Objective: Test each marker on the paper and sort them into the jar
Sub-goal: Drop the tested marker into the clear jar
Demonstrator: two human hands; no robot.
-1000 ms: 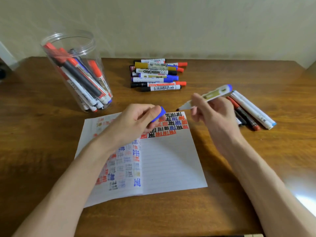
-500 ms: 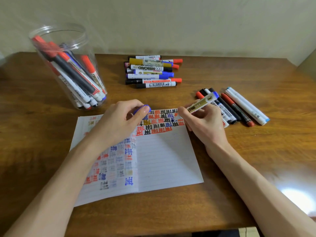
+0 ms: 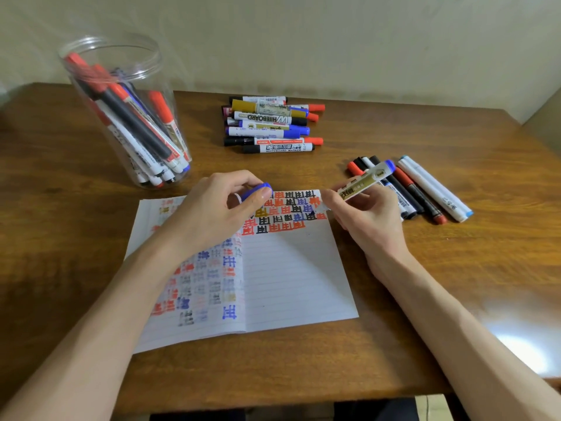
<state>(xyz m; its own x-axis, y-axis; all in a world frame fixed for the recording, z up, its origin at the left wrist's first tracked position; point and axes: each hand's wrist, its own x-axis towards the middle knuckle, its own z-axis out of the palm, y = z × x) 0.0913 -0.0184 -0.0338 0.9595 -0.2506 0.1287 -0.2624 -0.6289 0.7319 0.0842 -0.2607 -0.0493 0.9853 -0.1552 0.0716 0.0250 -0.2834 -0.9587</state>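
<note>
2 forearms reach in from the near edge of the wooden surface over the lined paper, whose top rows and left page already carry red, black and blue test marks. The left grip rests on the paper and pinches a blue cap between thumb and forefinger. The right grip is clenched round the uncapped marker, a white and gold barrel with a blue end. It slants so that its tip points down at the right end of the marked rows; whether the tip touches the sheet cannot be told. Just beyond the right grip lies a row of loose markers, side by side. Farther back, mid-surface, sits a stack of markers. At the far left stands the clear jar, with many markers leaning inside it.

The step in hand looks like the test stroke itself. The next move probably calls for drawing the tip across a bare patch beside the last mark and judging the ink. The cap then needs pushing back on squarely before the marker goes to the jar or to a pile.
</note>
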